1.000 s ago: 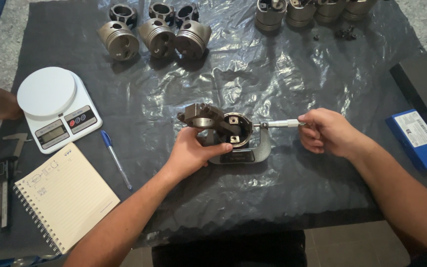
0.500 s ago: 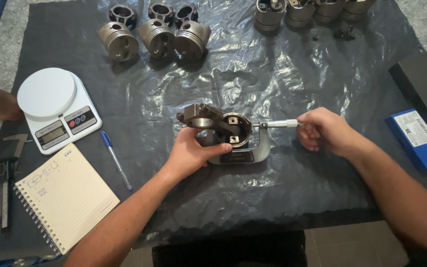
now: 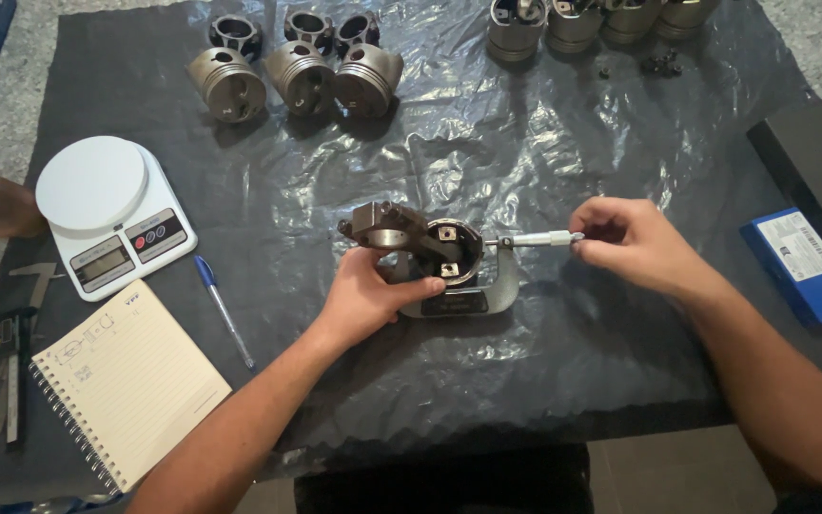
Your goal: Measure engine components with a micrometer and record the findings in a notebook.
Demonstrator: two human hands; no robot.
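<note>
Layout on the surface (image 3: 620, 381)

At centre the connecting rod (image 3: 409, 236) sits in the micrometer (image 3: 468, 286), left hand (image 3: 365, 297) on its near side, right hand (image 3: 632, 243) at its right end. Left lie the scale (image 3: 111, 214), pen (image 3: 224, 309) and notebook (image 3: 126, 385); pistons (image 3: 297, 67) stand behind; a box (image 3: 801, 266) lies far right.

White kitchen scale (image 3: 111, 214), blue pen (image 3: 223, 310), spiral notebook (image 3: 130, 392), loose pistons (image 3: 299, 76).
</note>
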